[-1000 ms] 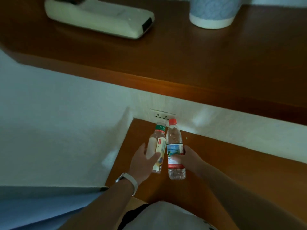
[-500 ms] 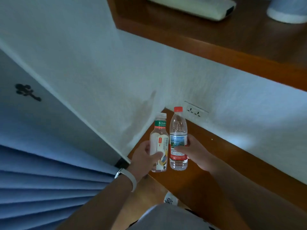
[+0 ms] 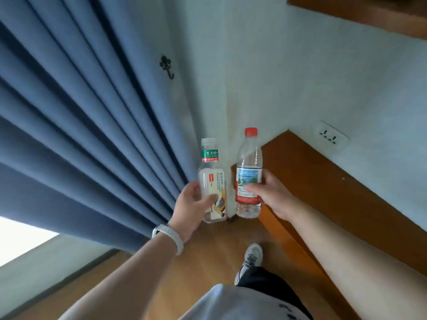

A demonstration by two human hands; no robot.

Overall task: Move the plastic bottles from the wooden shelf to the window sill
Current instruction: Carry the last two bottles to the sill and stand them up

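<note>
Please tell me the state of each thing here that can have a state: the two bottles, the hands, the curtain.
Green-label bottle: upright, lifted, cap not seen on it.
Red-cap bottle: upright, lifted, capped.
Left hand: grip closed around the green-label bottle.
Right hand: grip closed around the red-cap bottle.
Blue curtain: hanging in folds.
Wall socket: nothing plugged in.

Both bottles (image 3: 249, 172) clear glossy plastic, paper-look labels. Curtain (image 3: 76, 125) matt blue cloth, pleated. Lower shelf (image 3: 328, 195) smooth semi-gloss wood. Wall (image 3: 300, 77) matt, fine-textured. Hook (image 3: 166, 68) dark metal.
</note>
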